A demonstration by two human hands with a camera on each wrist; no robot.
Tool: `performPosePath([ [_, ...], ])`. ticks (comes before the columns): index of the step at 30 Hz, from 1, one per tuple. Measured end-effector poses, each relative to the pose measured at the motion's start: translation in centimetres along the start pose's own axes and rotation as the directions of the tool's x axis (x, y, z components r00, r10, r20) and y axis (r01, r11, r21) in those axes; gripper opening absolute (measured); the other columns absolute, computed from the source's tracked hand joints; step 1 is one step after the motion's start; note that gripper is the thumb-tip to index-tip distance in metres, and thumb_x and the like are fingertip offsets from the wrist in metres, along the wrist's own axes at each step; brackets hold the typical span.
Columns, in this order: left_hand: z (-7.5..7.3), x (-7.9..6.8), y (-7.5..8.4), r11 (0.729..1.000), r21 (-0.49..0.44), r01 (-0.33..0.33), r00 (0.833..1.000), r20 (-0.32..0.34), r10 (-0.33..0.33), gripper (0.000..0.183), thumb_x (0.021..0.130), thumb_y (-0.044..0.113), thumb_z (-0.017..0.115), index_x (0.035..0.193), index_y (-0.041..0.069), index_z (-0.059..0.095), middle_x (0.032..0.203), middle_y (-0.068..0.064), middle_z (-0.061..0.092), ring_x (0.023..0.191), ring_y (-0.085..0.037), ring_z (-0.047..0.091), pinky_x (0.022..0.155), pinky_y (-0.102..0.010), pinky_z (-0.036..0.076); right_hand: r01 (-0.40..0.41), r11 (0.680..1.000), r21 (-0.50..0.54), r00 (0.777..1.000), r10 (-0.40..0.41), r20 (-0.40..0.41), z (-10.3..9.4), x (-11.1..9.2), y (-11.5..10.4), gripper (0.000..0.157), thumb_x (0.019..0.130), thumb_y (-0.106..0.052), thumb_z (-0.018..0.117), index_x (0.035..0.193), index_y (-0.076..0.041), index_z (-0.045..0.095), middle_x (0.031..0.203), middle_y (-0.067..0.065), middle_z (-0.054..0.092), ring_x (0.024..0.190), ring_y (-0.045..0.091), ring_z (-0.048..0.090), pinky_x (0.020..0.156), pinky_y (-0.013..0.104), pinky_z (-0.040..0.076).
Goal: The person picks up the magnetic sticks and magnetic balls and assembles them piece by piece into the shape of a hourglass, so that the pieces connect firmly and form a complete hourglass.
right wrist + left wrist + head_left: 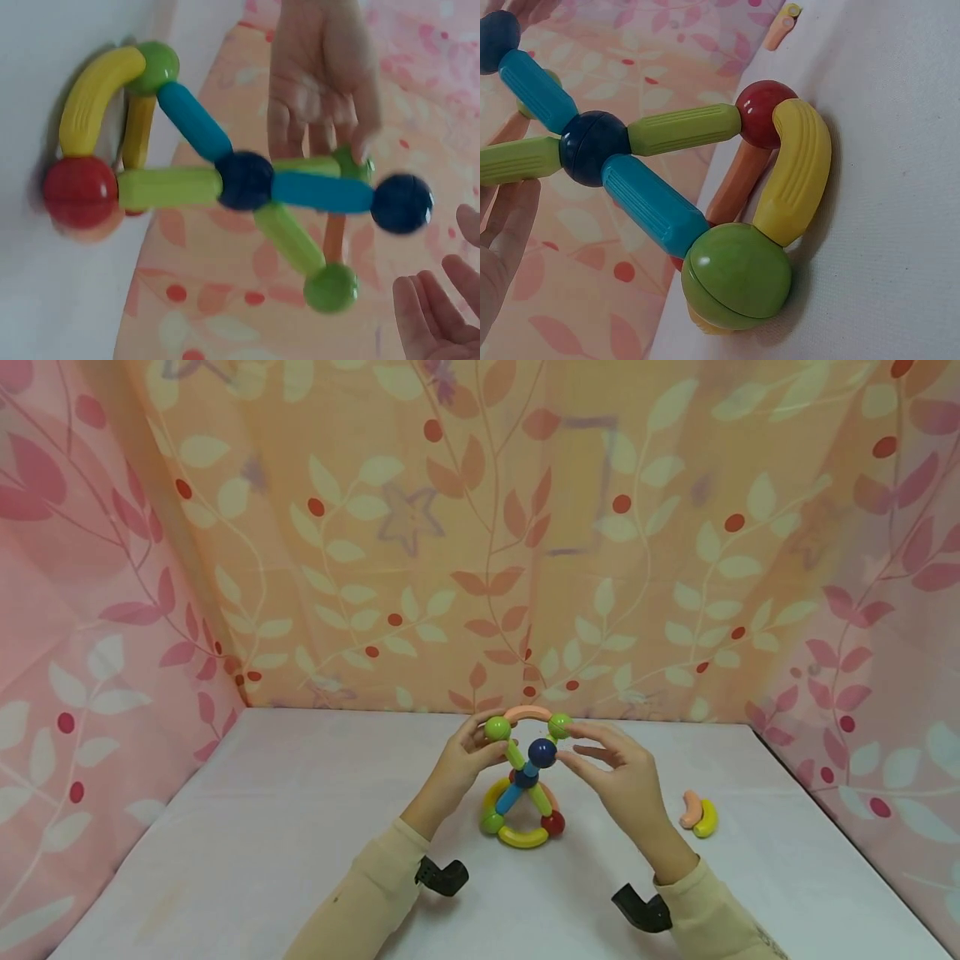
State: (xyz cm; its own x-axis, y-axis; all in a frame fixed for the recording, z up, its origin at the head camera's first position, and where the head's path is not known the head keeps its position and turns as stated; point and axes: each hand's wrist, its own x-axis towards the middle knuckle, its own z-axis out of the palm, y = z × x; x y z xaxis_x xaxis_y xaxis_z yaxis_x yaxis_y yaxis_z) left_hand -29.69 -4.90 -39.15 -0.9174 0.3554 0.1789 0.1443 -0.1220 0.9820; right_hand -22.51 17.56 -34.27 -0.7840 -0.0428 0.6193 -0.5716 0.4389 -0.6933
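Note:
A ball-and-rod building toy stands on the white table, with a navy center ball (246,180) where blue and light green rods meet. Its base has a red ball (552,823), a green ball (736,274) and a curved yellow rod (523,837). At the top, a curved peach rod (527,712) spans two green balls. My left hand (459,766) pinches the upper left green ball (497,728) between thumb and fingers. My right hand (621,778) has its fingers spread beside the upper right green ball (559,725) and the raised navy ball (542,752), holding nothing.
Two loose curved pieces, one peach (691,808) and one yellow (706,819), lie on the table (285,827) to the right. Black wrist mounts (444,877) stick out from both sleeves. Leaf-patterned curtains (360,568) surround the back and sides.

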Motion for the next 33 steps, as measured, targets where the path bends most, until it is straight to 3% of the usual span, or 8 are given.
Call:
performPosePath([
  [4, 0.0, 0.1, 0.0, 1.000, -0.003, 0.014, 1.000, -0.012, -0.014, 0.048, 0.097, 0.019, 0.065, 0.142, 0.025, 0.048, 0.138, -0.007, 0.061, 0.121, -0.022, 0.063, 0.106, -0.040, 0.050, -0.174, 0.984, 0.040, 0.976, 0.178, -0.128, -2.7, 0.0, 0.6, 0.032, 0.084, -0.009, 0.079, 0.114, -0.001, 0.071, 0.110, 0.002, 0.070, 0.092, -0.006, 0.068, 0.080, 0.012, 0.055],
  [9, -0.1, 0.1, 0.1, 1.000, -0.005, 0.030, 0.999, -0.020, -0.030, 0.048, 0.096, 0.021, 0.066, 0.141, 0.025, 0.049, 0.136, -0.007, 0.061, 0.120, -0.020, 0.063, 0.108, -0.044, 0.048, -0.467, 0.884, -0.031, 0.875, 0.457, -0.161, -7.1, -0.2, 2.9, 0.044, 0.086, -0.040, 0.077, 0.121, -0.015, 0.071, 0.099, -0.026, 0.069, 0.081, -0.011, 0.058, 0.059, 0.012, 0.048],
  [12, -0.2, 0.1, 0.1, 0.999, -0.008, 0.036, 0.999, -0.031, -0.036, 0.048, 0.096, 0.021, 0.067, 0.140, 0.026, 0.050, 0.135, -0.006, 0.062, 0.119, -0.020, 0.063, 0.107, -0.043, 0.049, -0.586, 0.806, -0.087, 0.810, 0.576, -0.114, -9.7, -0.5, 4.8, 0.058, 0.086, -0.054, 0.071, 0.129, -0.016, 0.065, 0.096, -0.032, 0.064, 0.077, -0.014, 0.055, 0.077, 0.025, 0.054],
  [14, -0.2, 0.0, 0.1, 0.999, -0.009, 0.033, 0.999, -0.036, -0.033, 0.048, 0.096, 0.020, 0.066, 0.140, 0.025, 0.050, 0.136, -0.006, 0.062, 0.120, -0.021, 0.063, 0.106, -0.042, 0.050, -0.631, 0.769, -0.105, 0.776, 0.625, -0.084, -11.1, -0.9, 6.1, 0.066, 0.086, -0.058, 0.068, 0.134, -0.012, 0.061, 0.095, -0.034, 0.060, 0.085, -0.018, 0.056, 0.106, 0.040, 0.046],
  [18, -0.2, 0.0, -0.1, 0.999, -0.011, 0.032, 0.999, -0.025, -0.033, 0.049, 0.097, 0.020, 0.066, 0.142, 0.025, 0.048, 0.137, -0.006, 0.061, 0.121, -0.021, 0.063, 0.106, -0.040, 0.050, -0.699, 0.706, -0.111, 0.713, 0.701, -0.027, -13.3, -2.0, 8.2, 0.079, 0.087, -0.060, 0.066, 0.143, -0.006, 0.051, 0.100, -0.030, 0.053, 0.078, -0.019, 0.057, 0.110, 0.071, 0.030],
  [23, -0.3, 0.1, -0.2, 0.999, -0.021, 0.036, 0.999, -0.022, -0.036, 0.051, 0.096, 0.020, 0.067, 0.142, 0.026, 0.047, 0.137, -0.005, 0.061, 0.120, -0.020, 0.063, 0.107, -0.040, 0.049, -0.725, 0.680, -0.114, 0.686, 0.726, -0.032, -14.7, -3.0, 9.9, 0.082, 0.087, -0.057, 0.068, 0.142, 0.001, 0.050, 0.101, -0.029, 0.052, 0.079, -0.015, 0.063, 0.110, 0.053, 0.041],
  [28, -0.3, 0.3, -0.3, 0.999, -0.033, 0.028, 0.999, -0.021, -0.029, 0.048, 0.097, 0.018, 0.065, 0.142, 0.025, 0.048, 0.137, -0.005, 0.061, 0.122, -0.021, 0.063, 0.106, -0.040, 0.050, -0.749, 0.652, -0.121, 0.659, 0.752, -0.023, -15.7, -3.7, 11.4, 0.080, 0.091, -0.053, 0.066, 0.140, 0.008, 0.049, 0.101, -0.022, 0.060, 0.080, -0.012, 0.065, 0.080, 0.019, 0.058],
  [33, -0.2, 0.3, -0.3, 0.999, -0.034, 0.036, 0.999, -0.020, -0.037, 0.048, 0.097, 0.017, 0.065, 0.142, 0.025, 0.048, 0.137, -0.006, 0.061, 0.122, -0.021, 0.063, 0.107, -0.040, 0.049, -0.806, 0.567, -0.169, 0.573, 0.819, 0.016, -16.7, -4.1, 12.9, 0.087, 0.089, -0.057, 0.065, 0.143, 0.009, 0.045, 0.138, 0.023, 0.057, 0.080, -0.008, 0.065, 0.092, 0.032, 0.056],
])
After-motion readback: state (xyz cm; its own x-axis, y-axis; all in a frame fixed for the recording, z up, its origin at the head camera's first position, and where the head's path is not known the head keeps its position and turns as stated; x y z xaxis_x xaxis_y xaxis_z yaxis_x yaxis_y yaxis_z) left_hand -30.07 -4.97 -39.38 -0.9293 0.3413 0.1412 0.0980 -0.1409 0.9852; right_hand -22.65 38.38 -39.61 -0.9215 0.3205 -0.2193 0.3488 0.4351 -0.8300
